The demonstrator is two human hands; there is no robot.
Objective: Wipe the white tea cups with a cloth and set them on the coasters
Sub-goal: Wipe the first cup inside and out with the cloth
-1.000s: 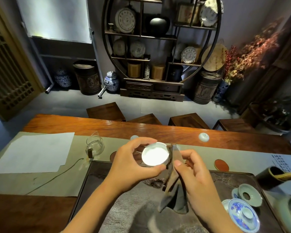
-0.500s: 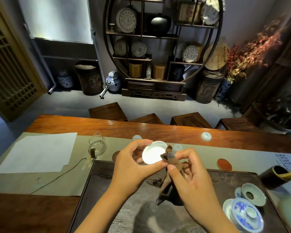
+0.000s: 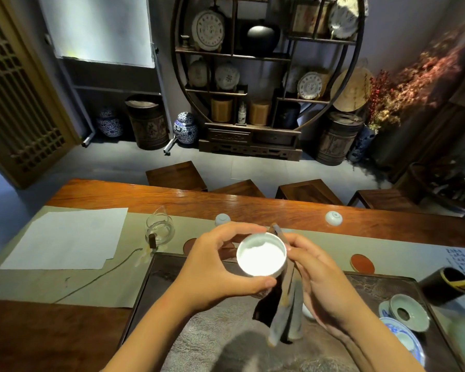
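Above the dark tray [image 3: 156, 277], the left hand [image 3: 212, 267] gripped the white cup [image 3: 261, 255] by its rim while the right hand [image 3: 317, 285] pinched the brown cloth [image 3: 286, 312] against the cup's side.

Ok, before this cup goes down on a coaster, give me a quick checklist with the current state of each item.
1. Left hand has a secure grip on the white cup: ok, fingers and thumb wrap its rim and wall.
2. Right hand holds the cloth: ok, it is pressed to the cup's right side and hangs down.
3. Cup wiped all round: cannot tell, the outer wall and base are hidden.
4. Free coaster in reach: ok, the red coaster on the right is bare.
5. Left coaster free: cannot tell, the left hand partly hides it.
6. Path clear of the glass pitcher: ok, it stands off to the left.
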